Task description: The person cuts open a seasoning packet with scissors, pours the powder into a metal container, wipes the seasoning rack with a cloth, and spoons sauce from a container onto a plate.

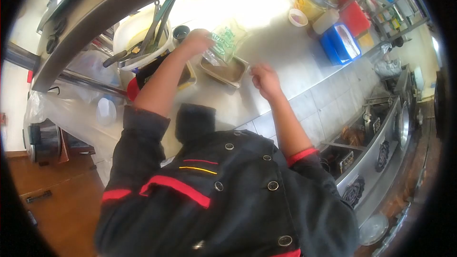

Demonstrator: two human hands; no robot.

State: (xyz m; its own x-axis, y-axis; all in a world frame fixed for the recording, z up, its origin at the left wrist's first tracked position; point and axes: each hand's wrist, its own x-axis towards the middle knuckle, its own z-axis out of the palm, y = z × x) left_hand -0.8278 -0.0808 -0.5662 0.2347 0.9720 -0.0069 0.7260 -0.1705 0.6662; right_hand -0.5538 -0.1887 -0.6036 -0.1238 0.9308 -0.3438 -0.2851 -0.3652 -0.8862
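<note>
In the head view, grasps a green-printed plastic bag (230,38) with the left hand (196,42), its lower end over a shallow metal tray (220,80) on the steel table (281,35). Bends the fingers of the right hand (265,81) near the tray's right end, apart from the bag; cannot tell whether empty or pinching something. Crosses partly over a second tray (193,81) with the left forearm (164,83). Near the left hand, a dark cup (181,32) and a white tub (121,35) of long-handled utensils; well to the right, a blue container (339,45).
</note>
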